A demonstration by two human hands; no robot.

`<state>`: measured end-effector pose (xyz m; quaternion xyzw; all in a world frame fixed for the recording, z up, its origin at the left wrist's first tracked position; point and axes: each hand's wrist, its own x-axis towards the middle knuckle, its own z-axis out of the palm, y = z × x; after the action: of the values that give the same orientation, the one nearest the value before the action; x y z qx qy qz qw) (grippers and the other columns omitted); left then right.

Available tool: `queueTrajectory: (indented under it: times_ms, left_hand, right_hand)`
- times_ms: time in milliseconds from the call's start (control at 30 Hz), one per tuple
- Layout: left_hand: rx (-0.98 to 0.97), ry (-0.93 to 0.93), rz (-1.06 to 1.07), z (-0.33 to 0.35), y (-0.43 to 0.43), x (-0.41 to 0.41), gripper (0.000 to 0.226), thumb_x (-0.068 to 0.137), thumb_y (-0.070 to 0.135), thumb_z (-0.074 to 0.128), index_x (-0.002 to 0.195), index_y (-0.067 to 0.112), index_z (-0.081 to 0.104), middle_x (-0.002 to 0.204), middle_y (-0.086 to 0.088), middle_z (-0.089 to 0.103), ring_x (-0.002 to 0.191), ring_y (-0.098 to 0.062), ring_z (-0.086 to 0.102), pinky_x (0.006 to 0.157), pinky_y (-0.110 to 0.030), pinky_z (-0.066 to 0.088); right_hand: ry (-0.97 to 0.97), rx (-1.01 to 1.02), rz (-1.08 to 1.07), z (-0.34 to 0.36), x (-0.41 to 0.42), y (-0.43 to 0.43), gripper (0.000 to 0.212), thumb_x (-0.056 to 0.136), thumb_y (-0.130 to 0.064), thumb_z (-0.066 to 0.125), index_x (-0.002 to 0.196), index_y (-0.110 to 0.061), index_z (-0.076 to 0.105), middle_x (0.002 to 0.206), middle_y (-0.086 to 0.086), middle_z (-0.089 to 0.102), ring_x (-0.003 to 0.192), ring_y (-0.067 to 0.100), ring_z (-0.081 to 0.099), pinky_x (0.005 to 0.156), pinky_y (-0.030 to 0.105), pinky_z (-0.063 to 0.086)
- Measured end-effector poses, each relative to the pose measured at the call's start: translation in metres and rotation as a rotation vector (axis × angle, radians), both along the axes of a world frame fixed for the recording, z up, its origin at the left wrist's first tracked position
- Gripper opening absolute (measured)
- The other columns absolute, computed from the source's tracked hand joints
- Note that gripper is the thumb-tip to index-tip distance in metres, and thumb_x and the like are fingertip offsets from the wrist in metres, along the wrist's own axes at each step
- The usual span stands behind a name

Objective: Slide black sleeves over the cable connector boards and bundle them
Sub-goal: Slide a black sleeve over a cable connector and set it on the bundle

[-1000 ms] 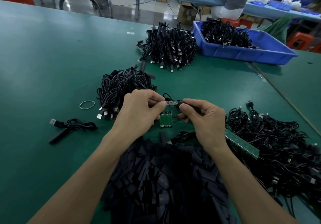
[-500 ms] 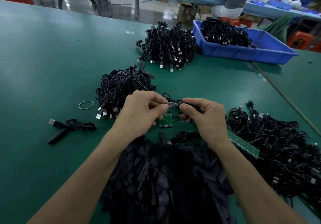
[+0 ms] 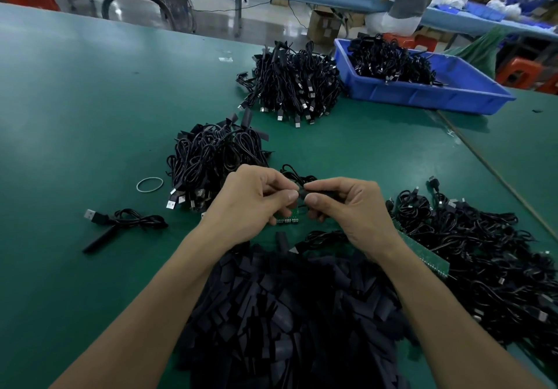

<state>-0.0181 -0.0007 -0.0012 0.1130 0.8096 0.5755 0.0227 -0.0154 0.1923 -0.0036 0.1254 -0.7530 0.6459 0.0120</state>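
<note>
Closer together now, left hand (image 3: pixel 253 204) and right hand (image 3: pixel 342 207) pinch a black sleeve (image 3: pixel 303 191) (its connector board no longer shows).

I have bare table (image 3: pixel 75 116) free on my left. The sleeve pile (image 3: pixel 287 313) blocks the nearside, the loose cable heap (image 3: pixel 483 252) my right, the bundled cables (image 3: pixel 211 159) ahead.

The light is soft and comes from above. The shiny floor (image 3: pixel 280 24) glares. Edges bend, and far things look blurry.
</note>
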Motion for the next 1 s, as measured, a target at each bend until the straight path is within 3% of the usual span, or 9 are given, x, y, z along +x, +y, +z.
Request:
queueTrajectory:
  times_ms: [233, 333, 500, 633, 867, 1000]
  left_hand:
    - [-0.004, -0.046, 0.04, -0.0018, -0.0004, 0.0, 0.004, 0.091, 0.026, 0.074, 0.087, 0.023, 0.073, 0.07, 0.002, 0.075, 0.067, -0.015, 0.073, 0.06, -0.025, 0.058]
    - [-0.096, -0.086, 0.056, -0.0037, -0.0027, -0.0018, 0.018, 0.089, 0.039, 0.074, 0.08, 0.024, 0.074, 0.07, 0.004, 0.075, 0.066, -0.013, 0.073, 0.06, -0.03, 0.058]
    - [-0.112, -0.074, 0.036, -0.0029, -0.0031, -0.0014, 0.017, 0.09, 0.03, 0.074, 0.078, 0.019, 0.074, 0.068, 0.008, 0.075, 0.061, -0.005, 0.071, 0.052, -0.014, 0.048]
    - [-0.103, -0.072, 0.016, -0.0022, -0.0027, -0.0011, 0.015, 0.092, 0.026, 0.073, 0.078, 0.019, 0.075, 0.069, 0.006, 0.075, 0.061, -0.007, 0.071, 0.052, -0.015, 0.049]
    - [-0.021, -0.075, -0.041, -0.0017, -0.0014, -0.0011, 0.013, 0.094, 0.019, 0.07, 0.082, 0.017, 0.075, 0.072, 0.003, 0.076, 0.065, -0.01, 0.073, 0.054, -0.016, 0.05]
    - [0.008, -0.071, -0.037, -0.0005, -0.0038, -0.0021, 0.013, 0.092, 0.018, 0.072, 0.08, 0.019, 0.076, 0.072, 0.002, 0.076, 0.065, -0.012, 0.072, 0.056, -0.02, 0.052]
  right_hand:
    - [0.024, 0.012, 0.008, 0.0018, -0.0009, -0.0006, 0.016, 0.075, -0.017, 0.076, 0.091, -0.014, 0.075, 0.066, 0.001, 0.073, 0.059, 0.012, 0.068, 0.059, 0.02, 0.054]
    - [0.051, 0.031, -0.02, -0.0009, -0.0013, -0.0018, 0.011, 0.08, -0.007, 0.076, 0.089, -0.014, 0.075, 0.066, 0.001, 0.073, 0.058, 0.013, 0.068, 0.058, 0.02, 0.054]
    - [0.068, 0.059, -0.011, -0.0002, -0.0013, -0.0027, 0.01, 0.081, -0.006, 0.077, 0.086, -0.014, 0.076, 0.066, 0.003, 0.073, 0.057, 0.014, 0.069, 0.057, 0.021, 0.054]
    - [0.036, 0.086, 0.042, 0.0029, -0.0019, 0.0004, 0.018, 0.08, -0.001, 0.077, 0.09, -0.017, 0.076, 0.071, 0.004, 0.075, 0.062, 0.014, 0.07, 0.061, 0.021, 0.055]
    - [0.046, 0.047, 0.019, 0.0041, -0.0005, 0.002, 0.019, 0.072, -0.02, 0.079, 0.092, -0.019, 0.076, 0.074, 0.005, 0.076, 0.064, 0.015, 0.07, 0.062, 0.021, 0.055]
    - [0.05, 0.029, 0.022, 0.0043, 0.0009, 0.0012, 0.025, 0.068, -0.02, 0.08, 0.093, -0.022, 0.076, 0.081, 0.003, 0.077, 0.068, 0.015, 0.072, 0.067, 0.021, 0.056]
